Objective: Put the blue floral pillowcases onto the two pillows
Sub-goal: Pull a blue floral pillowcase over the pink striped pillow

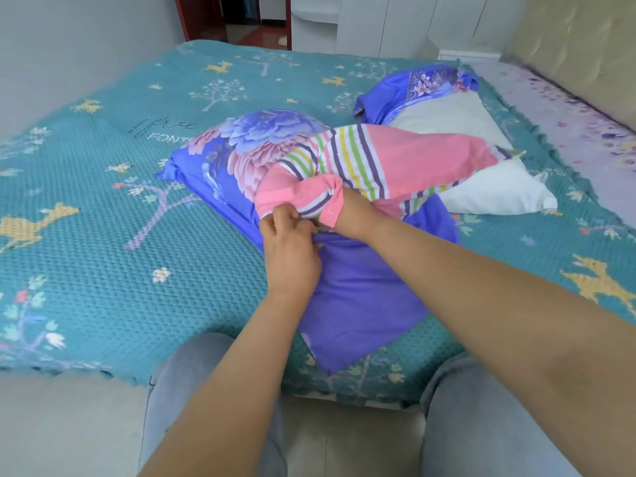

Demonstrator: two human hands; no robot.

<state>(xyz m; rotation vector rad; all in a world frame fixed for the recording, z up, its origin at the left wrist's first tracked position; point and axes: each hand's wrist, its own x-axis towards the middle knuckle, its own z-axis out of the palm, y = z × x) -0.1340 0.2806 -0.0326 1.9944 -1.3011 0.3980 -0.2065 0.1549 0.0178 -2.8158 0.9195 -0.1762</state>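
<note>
Here the teal bedspread [103, 208], patterned with deer and trees, covers the bed and bears everything else. On it, in the middle, lies the near pillow [389, 160], clad in a pink inner cover with coloured stripes; its far-left end is already inside the near blue floral pillowcase [234, 146], while the striped middle and right end are bare, and the case's plain violet mouth end [364, 297] lies slack toward the bed's edge. Behind and to the right, the second pillow [454, 122] shows white, with the second blue floral pillowcase [423, 87] bunched over its far end only (how far it reaches in cannot be told). A further white cushion end [499, 194] protrudes beside the striped pillow. By this evidence the task is judged roughly midway at best: neither pillow is fully cased, and both cases remain to be drawn over and straightened. The left hand [292, 246] sits at the near corner of the striped pillow, fingers curled and pinching fabric at the case's opening, though whether stripe or violet cloth cannot be told. The right hand [351, 211] is largely buried under the pink cover's folded hem, so its grip cannot be told; its wrist rests on the violet cloth, touching the left hand's fingers. Both hands thus meet at the case's mouth.
</note>
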